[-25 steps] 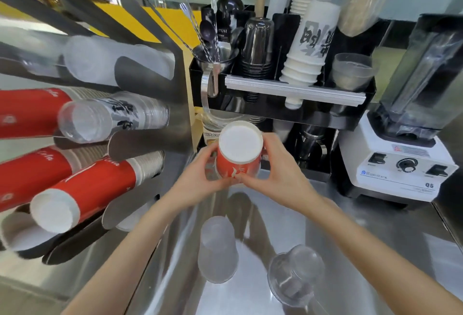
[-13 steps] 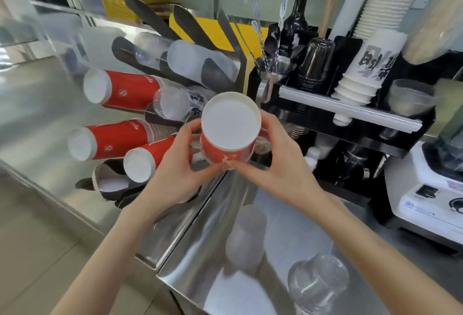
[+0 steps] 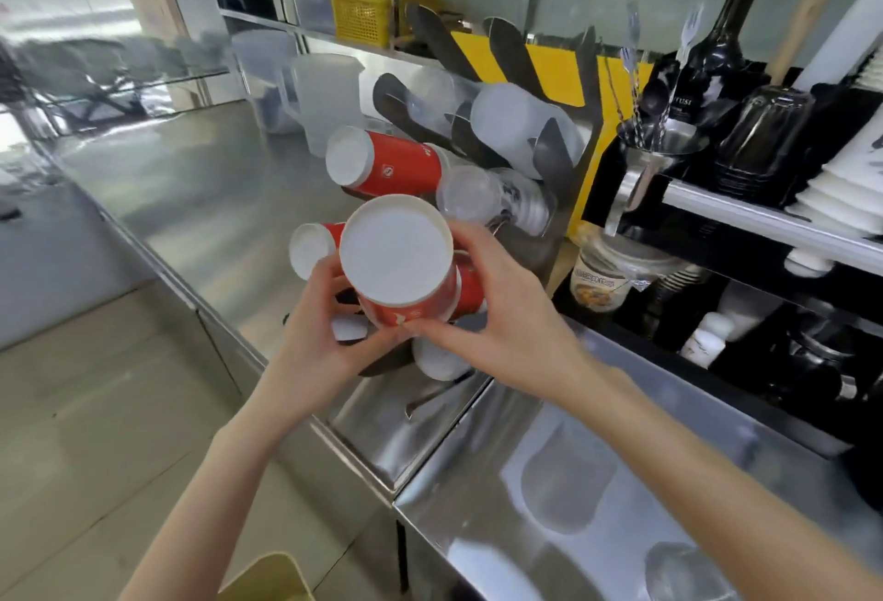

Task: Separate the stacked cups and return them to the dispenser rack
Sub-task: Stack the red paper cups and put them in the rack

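Observation:
A red paper cup (image 3: 399, 261) with a white bottom points toward me, held in front of the dispenser rack (image 3: 549, 156). My left hand (image 3: 320, 337) grips its left side and my right hand (image 3: 501, 328) grips its right side and underside. The rack's dark slanted holders carry a stack of red cups (image 3: 382, 163), another red stack (image 3: 313, 247) partly hidden behind the held cup, a clear printed stack (image 3: 482, 196) and frosted cups (image 3: 516, 125). The lower holders are mostly hidden by my hands.
A frosted cup (image 3: 566, 476) and a clear cup (image 3: 683, 572) lie on the steel counter (image 3: 478, 529) at lower right. A black shelf (image 3: 764, 218) with a bottle, a utensil holder and white cup stacks stands to the right. Frosted pitchers (image 3: 325, 103) sit behind the rack.
Both hands have carried the red cup left and up, from over the counter to right in front of the rack's red stacks. The view has swung left.

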